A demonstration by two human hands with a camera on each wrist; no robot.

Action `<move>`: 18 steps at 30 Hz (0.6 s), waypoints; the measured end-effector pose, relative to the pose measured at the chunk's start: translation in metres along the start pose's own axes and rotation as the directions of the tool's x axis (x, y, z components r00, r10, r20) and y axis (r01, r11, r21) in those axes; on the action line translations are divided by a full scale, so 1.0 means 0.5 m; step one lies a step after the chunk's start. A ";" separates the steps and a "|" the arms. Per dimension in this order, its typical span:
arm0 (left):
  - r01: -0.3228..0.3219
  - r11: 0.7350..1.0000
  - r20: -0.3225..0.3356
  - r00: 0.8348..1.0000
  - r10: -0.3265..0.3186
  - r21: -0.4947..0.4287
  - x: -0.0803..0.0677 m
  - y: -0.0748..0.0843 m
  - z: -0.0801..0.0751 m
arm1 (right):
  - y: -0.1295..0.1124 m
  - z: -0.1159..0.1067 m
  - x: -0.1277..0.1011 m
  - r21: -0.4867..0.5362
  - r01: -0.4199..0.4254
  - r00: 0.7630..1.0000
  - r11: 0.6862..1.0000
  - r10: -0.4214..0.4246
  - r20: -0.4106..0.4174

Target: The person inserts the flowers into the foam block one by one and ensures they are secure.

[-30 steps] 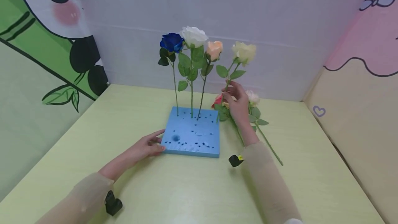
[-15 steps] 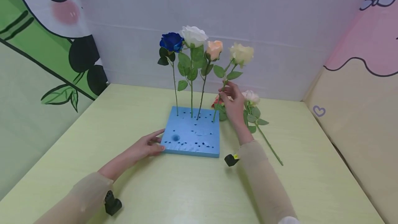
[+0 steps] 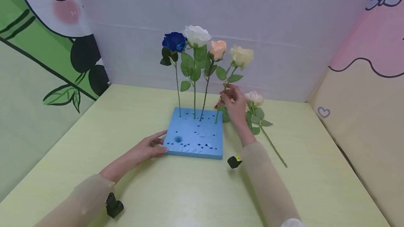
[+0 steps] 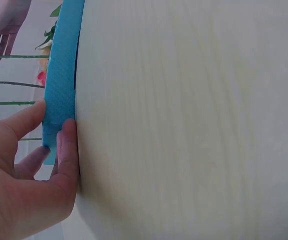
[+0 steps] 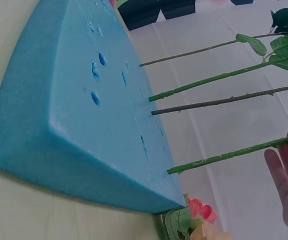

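From the head view, your right hand (image 3: 234, 105) pinches the stem of a cream rose (image 3: 241, 56), whose lower end meets the far right part of a blue foam block (image 3: 195, 136) on the pale green table (image 3: 189, 192); the stem leans to the right. Three more roses stand upright in the block's far row: a blue rose (image 3: 174, 41), a white rose (image 3: 197, 35) and a peach rose (image 3: 217, 48). Your left hand (image 3: 148, 147) rests with relaxed, straight fingers against the block's near left corner. Just right of the block, behind your right hand, a pink rose (image 3: 254, 97) lies flat on the table with a red bloom (image 3: 219, 103) beside it. In the left wrist view, your left hand (image 4: 28, 170) presses thumb and fingers (image 4: 67, 150) flat against the edge of the foam block (image 4: 62, 75), with the table (image 4: 194, 120) beneath. In the right wrist view, the cream rose's green stem (image 5: 224, 157) enters the top face of the foam block (image 5: 73, 115) near its corner, and your right hand's fingers (image 5: 279, 172) close on that stem; three other stems stand in holes farther along.
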State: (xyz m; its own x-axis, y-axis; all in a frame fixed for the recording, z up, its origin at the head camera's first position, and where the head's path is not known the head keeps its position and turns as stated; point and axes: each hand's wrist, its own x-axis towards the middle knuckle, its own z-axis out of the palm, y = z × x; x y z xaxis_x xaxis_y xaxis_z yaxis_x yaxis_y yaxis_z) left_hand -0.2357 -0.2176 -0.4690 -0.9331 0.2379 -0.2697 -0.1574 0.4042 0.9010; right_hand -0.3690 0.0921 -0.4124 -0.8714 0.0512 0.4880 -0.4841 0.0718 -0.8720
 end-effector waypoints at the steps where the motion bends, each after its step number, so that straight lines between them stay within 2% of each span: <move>1: -0.001 1.000 0.001 1.000 0.001 0.000 0.000 0.000 0.000 | 0.000 0.000 0.000 -0.002 -0.004 1.000 1.000 0.004 0.003; 11: 0.001 1.000 0.004 1.000 -0.001 0.008 0.000 -0.001 -0.001 | -0.010 -0.002 -0.006 -0.040 0.008 1.000 0.999 -0.006 0.030; 18: 0.000 1.000 0.006 1.000 0.000 0.003 0.001 0.000 -0.002 | -0.071 -0.004 -0.025 -0.050 -0.030 0.997 0.998 0.033 0.068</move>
State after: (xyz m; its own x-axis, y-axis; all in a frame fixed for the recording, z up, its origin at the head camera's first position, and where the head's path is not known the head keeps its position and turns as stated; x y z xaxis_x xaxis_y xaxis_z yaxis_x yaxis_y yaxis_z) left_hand -0.2365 -0.2182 -0.4689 -0.9312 0.2428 -0.2717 -0.1565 0.4069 0.8999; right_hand -0.3406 0.0909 -0.3873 -0.8902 -0.0146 0.4553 -0.4536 0.1201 -0.8831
